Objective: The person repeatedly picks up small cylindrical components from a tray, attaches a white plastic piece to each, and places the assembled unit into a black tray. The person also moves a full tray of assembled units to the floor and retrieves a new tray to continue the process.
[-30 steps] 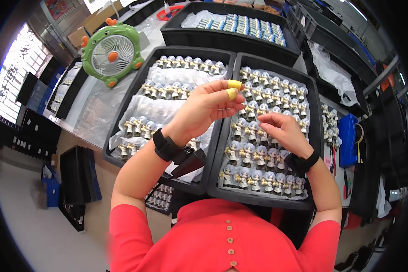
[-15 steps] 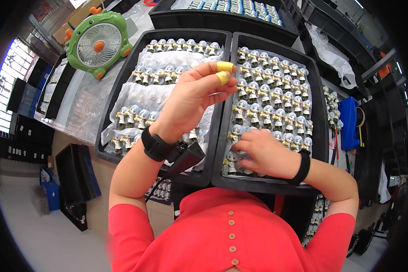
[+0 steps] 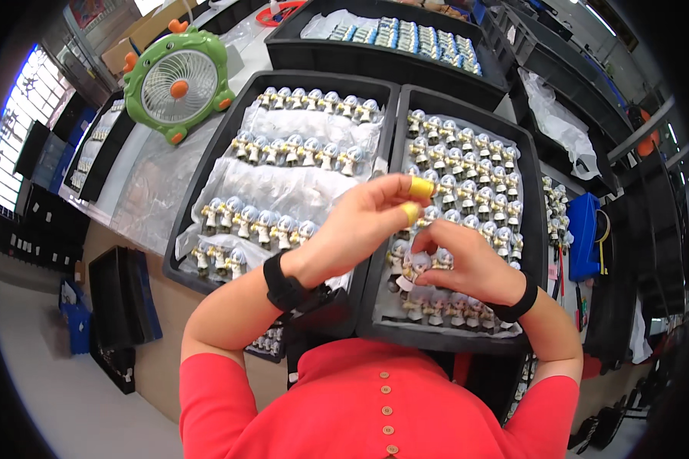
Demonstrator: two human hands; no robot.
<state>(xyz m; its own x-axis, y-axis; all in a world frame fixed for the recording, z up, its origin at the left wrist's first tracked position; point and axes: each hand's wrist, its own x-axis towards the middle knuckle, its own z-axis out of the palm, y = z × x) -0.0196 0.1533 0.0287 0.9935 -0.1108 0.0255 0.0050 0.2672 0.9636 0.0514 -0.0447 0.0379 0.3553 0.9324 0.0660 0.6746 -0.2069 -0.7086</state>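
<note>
Over figurine trays (image 3: 534, 176): hands (image 3: 417, 245), fan (image 3: 177, 82).

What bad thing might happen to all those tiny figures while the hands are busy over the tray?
The right hand grips one small figure right above tightly packed rows in the right tray; a slip might topple the neighbours like dominoes. The left hand, with yellow fingertip covers, hovers close and might brush others. The tray's near edge seems to overhang the table, so leaning in might tip it.

Red buttoned top; black wristbands; yellow fingertip covers
</note>
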